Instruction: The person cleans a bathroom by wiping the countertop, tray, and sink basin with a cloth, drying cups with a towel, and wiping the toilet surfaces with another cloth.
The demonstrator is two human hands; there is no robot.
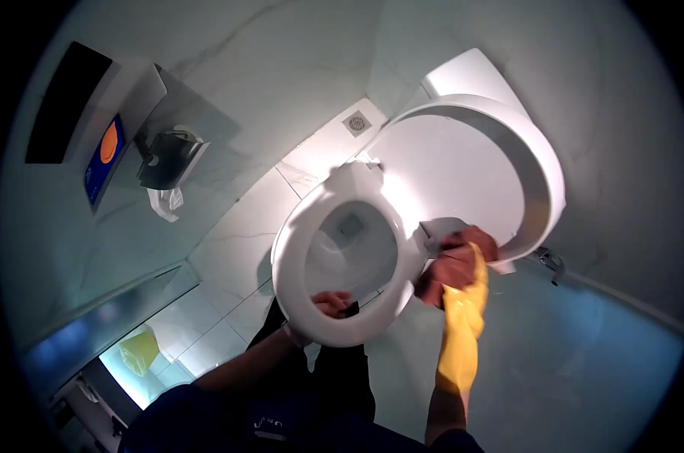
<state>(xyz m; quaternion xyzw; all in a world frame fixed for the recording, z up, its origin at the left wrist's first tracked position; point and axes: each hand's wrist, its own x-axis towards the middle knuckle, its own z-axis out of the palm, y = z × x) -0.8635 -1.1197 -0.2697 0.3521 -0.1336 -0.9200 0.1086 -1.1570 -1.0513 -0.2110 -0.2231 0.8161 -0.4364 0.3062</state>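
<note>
A white toilet seat (290, 264) is tilted up, with its ring facing me. Behind the ring's lower edge, my bare left hand (331, 303) is partly visible through the opening, its fingers curled at the seat's inner rim. Against those fingers is a small dark thing (349, 310) that I cannot identify. My right hand (469, 281), in a yellow rubber glove, is closed on a reddish-brown cloth (444, 273). The cloth lies near the seat hinge and the lower edge of the raised white lid (549, 181).
At upper left, a paper holder (168, 160) with hanging paper and a blue-and-orange sign (102, 162) are on the marble-patterned wall. A floor drain (357, 123) lies behind the toilet. A metal tap (551, 263) sticks out at right. A yellow bag (138, 352) shows at lower left.
</note>
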